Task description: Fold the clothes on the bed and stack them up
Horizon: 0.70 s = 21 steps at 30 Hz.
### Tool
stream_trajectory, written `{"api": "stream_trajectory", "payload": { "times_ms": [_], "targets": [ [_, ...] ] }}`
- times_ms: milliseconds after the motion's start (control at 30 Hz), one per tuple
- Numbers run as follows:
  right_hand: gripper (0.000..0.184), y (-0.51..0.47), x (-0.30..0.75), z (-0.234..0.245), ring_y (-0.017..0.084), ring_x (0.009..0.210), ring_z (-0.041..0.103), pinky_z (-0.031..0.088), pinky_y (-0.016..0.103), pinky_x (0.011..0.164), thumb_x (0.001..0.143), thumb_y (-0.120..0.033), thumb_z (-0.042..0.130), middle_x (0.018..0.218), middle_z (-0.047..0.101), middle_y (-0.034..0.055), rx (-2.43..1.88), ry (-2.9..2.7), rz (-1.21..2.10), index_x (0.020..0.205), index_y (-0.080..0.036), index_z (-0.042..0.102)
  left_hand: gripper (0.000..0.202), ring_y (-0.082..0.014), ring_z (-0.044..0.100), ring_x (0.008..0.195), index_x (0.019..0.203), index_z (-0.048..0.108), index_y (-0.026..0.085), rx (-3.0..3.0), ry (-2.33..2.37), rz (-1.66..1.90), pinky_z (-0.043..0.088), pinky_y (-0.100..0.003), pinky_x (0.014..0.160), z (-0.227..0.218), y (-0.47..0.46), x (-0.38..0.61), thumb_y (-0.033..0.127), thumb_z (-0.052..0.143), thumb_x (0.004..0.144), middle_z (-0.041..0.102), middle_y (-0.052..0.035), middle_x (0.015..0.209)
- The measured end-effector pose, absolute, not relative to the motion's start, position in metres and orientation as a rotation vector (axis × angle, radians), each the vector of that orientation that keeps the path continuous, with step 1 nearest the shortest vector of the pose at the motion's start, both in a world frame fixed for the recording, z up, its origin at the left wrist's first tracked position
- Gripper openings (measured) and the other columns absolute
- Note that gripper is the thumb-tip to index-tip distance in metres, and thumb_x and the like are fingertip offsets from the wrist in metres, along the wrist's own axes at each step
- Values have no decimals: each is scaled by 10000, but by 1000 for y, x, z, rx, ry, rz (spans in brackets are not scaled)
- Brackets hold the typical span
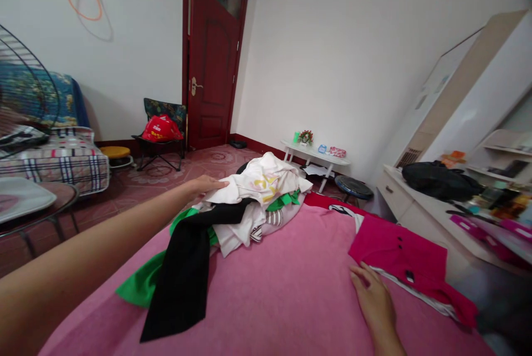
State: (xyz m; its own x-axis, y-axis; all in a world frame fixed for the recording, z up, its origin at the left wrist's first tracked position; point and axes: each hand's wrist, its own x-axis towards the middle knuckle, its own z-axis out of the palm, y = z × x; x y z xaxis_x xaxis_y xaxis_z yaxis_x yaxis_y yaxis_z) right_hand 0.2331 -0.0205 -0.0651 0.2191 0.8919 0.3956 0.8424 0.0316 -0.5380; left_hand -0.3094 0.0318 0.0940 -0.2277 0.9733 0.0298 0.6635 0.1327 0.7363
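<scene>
My left hand (pixel 206 185) reaches far out to a heap of clothes (pixel 253 201) on the pink bedcover (pixel 286 295); its fingers lie on the white garment (pixel 266 179) on top, whether gripping it is unclear. Black cloth (pixel 183 273) and green cloth (pixel 143 284) trail from the heap toward me. My right hand (pixel 374 298) lies flat, fingers spread, on the bedcover at the edge of a folded magenta garment (pixel 399 256).
A white dresser (pixel 419 212) with a black bag (pixel 438 180) stands at the right. A low white table (pixel 316 154) and a dark round stool (pixel 353 187) lie beyond the bed. A chair (pixel 162 134) with a red bag, a dark red door (pixel 214 62) and a plaid-covered seat (pixel 62 159) are on the left.
</scene>
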Motion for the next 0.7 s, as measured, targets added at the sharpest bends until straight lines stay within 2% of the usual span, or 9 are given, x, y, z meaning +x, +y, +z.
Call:
{"api": "stream_trajectory", "payload": {
  "times_ms": [167,333,400,467,567,633,700],
  "targets": [
    [460,-22,230,-63,318,1174,504,389,450,992,728,-495,430,1314,548,106,-1818,-1592,106,937,-210,726,415,-195,610,763,865,705,161,1690,1910,825,404,-225,598,100,46,-310,479,732,600,699,-29,776],
    [453,-23,229,-60,326,1164,511,393,450,987,713,-498,445,1311,555,101,-1834,-1573,120,919,-213,731,215,-171,562,635,635,668,169,1823,1948,766,365,-233,568,119,45,-302,357,743,561,615,8,577],
    [449,-24,228,-59,325,1160,515,396,449,983,716,-491,442,1308,558,101,-1815,-1573,117,913,-211,732,194,-180,557,655,602,643,160,1874,2008,807,360,-243,589,131,42,-295,336,723,590,595,-3,571],
    [433,-25,227,-59,323,1156,518,398,451,979,718,-480,443,1300,564,101,-1792,-1568,112,899,-213,733,208,-199,563,745,686,645,147,1920,2079,909,366,-252,639,151,37,-281,353,667,668,617,-27,675],
    [413,-24,228,-59,324,1150,522,395,455,983,714,-481,463,1269,585,112,-1760,-1539,115,873,-209,730,296,-202,555,893,930,620,137,2051,2045,1160,379,-261,739,191,17,-239,390,524,810,627,-48,914],
    [428,-23,229,-59,324,1140,531,392,451,989,714,-498,478,1227,609,134,-1722,-1486,144,877,-186,722,318,-200,563,892,1002,592,123,2265,1739,1328,392,-281,772,212,-12,-197,377,475,851,619,-46,928],
    [462,-23,231,-60,318,1110,554,404,438,981,725,-517,487,1170,639,149,-1667,-1395,204,916,-157,706,284,-214,578,889,1035,586,140,2434,1432,1183,404,-309,781,217,-52,-152,329,460,865,626,-47,909]
  ]
}}
